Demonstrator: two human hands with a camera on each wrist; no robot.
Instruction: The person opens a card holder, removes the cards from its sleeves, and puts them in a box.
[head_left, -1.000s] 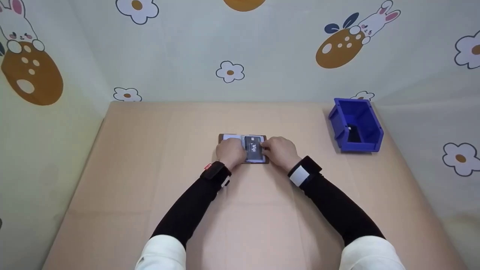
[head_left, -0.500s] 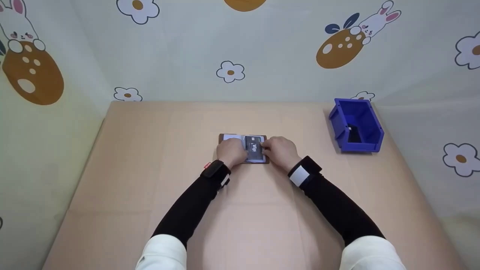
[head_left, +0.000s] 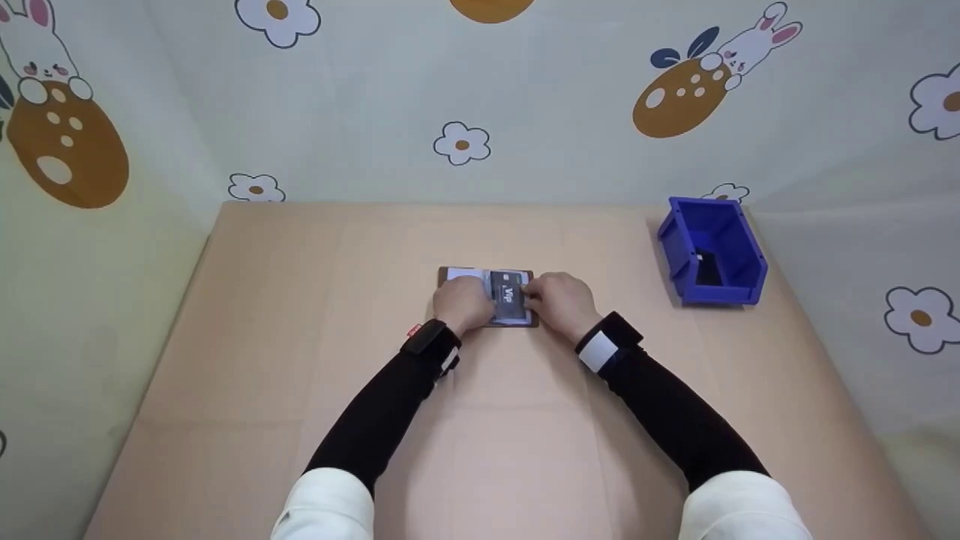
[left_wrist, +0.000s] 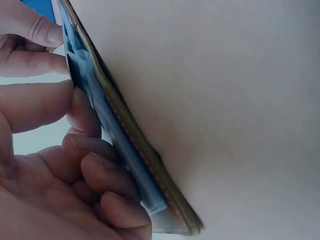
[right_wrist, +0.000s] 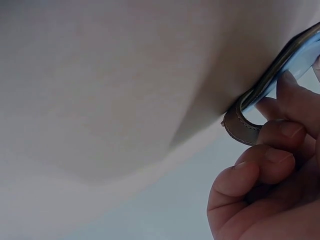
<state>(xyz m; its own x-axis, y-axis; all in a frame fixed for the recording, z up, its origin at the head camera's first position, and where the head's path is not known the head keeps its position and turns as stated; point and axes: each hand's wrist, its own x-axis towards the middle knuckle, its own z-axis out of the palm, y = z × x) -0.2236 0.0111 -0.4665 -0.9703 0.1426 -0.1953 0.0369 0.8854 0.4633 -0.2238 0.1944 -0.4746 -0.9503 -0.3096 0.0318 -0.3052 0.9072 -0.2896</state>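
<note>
A brown card holder [head_left: 442, 277] lies spread flat at the middle of the table, with clear sleeves inside. On its right half is a black card [head_left: 508, 301] marked "Vip". My left hand [head_left: 463, 304] is over the holder's left half, its thumb and forefinger pinching the card's edge by the bluish sleeves [left_wrist: 117, 132]. From the right, my right hand [head_left: 564, 301] pinches the card's other edge. In the right wrist view, the holder's stitched strap [right_wrist: 239, 128] curls against the right fingers. Both hands partly hide the holder.
A blue bin [head_left: 679, 259] stands at the table's back right, with a small black item [head_left: 707, 268] inside. A pale patterned curtain [head_left: 360, 112] rises behind the table [head_left: 247, 322] and along its sides.
</note>
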